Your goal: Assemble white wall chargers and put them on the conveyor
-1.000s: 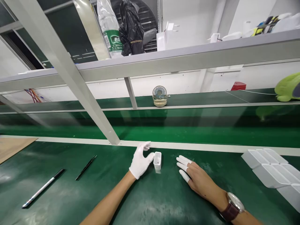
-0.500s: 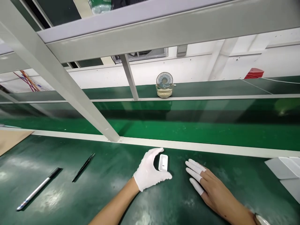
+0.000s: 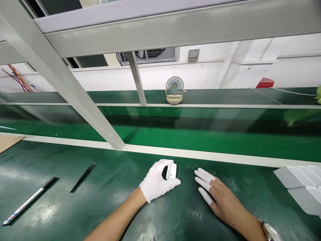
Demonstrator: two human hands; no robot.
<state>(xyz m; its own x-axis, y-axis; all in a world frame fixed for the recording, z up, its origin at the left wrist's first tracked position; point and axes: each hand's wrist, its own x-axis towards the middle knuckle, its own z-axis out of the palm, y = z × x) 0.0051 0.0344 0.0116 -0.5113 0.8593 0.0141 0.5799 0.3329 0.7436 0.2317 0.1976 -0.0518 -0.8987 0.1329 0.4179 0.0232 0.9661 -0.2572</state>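
Note:
My left hand (image 3: 157, 180), in a white glove, curls around a small white plastic case (image 3: 171, 171) on the dark green table (image 3: 120, 221). The fingertips meet the case's far end and the thumb lies at its near end. A shallow recess with a small dark slot shows on the case's upper face. To the right, my right hand (image 3: 220, 197) rests flat with fingers stretched out, white finger cots on several of them. Nothing is in it.
A black pen-like tool (image 3: 83, 177) and a silver-and-black pen (image 3: 30, 201) lie at left. White boxes (image 3: 303, 187) stand at right. A slanted post (image 3: 82, 107) meets the pale table edge, with a green conveyor belt (image 3: 200, 137) beyond. A small fan (image 3: 175, 89) stands on the ledge.
The fingers and thumb of my left hand have closed in on the white case, which looks slightly tilted. My right hand stays open on the table. The view has shifted a little.

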